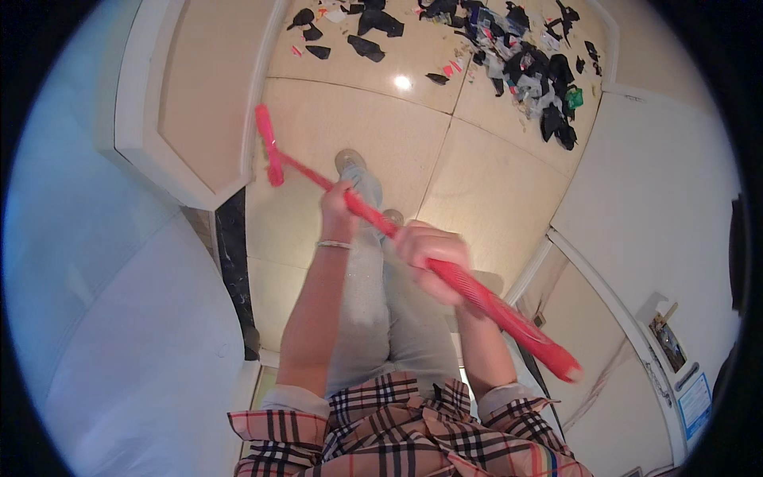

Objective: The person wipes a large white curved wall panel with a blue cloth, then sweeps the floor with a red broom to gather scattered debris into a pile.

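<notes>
A red-handled broom (501, 313) runs slantwise across the view, from the lower right to the upper left. My right hand (435, 256) is wrapped around the thick upper part of its handle. Lower down the same stick, my left hand (340, 203) grips it; a bracelet circles that wrist. The pink broom head (271, 149) is at the far end, over the tiled floor (351, 113) beside the left wall's base. Its bristles are hard to make out. My shoes (350, 161) stand on the tiles between the broom head and my hands.
Scraps of black plastic, clear wrappers and other litter (530, 71) lie heaped at the upper right. Looser black pieces (366, 47) are scattered at the top. A framed wall corner (197, 107) juts out on the left. A white door (626, 161) with a lock stands on the right.
</notes>
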Demonstrator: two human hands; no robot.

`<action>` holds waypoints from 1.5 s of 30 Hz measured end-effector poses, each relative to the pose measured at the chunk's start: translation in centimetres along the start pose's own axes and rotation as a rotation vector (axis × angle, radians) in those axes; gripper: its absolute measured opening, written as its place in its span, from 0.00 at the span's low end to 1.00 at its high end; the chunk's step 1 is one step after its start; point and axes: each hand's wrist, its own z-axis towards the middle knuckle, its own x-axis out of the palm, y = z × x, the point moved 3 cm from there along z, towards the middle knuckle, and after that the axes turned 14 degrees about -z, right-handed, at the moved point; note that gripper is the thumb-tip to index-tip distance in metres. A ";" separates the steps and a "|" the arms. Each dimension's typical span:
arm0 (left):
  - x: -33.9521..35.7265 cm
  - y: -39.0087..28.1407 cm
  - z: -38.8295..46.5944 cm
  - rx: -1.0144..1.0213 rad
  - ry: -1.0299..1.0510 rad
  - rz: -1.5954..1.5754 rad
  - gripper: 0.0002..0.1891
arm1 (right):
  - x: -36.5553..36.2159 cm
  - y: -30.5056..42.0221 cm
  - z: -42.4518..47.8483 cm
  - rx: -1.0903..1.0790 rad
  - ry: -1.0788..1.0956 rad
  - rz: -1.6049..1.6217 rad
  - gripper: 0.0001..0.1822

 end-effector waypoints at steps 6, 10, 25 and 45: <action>0.9 -2.8 2.8 -0.113 -0.022 0.030 0.06 | 1.0 -2.0 3.7 0.130 0.028 0.033 0.08; 10.1 3.5 1.1 -0.167 0.077 0.140 0.06 | -6.2 4.5 4.4 0.121 -0.103 -0.152 0.07; 18.4 -2.6 0.2 -0.028 0.074 0.008 0.06 | -8.5 6.0 11.4 -0.039 -0.200 -0.064 0.09; 40.3 8.8 -2.7 -0.137 0.137 0.068 0.04 | -27.6 12.6 18.0 0.007 -0.379 -0.241 0.10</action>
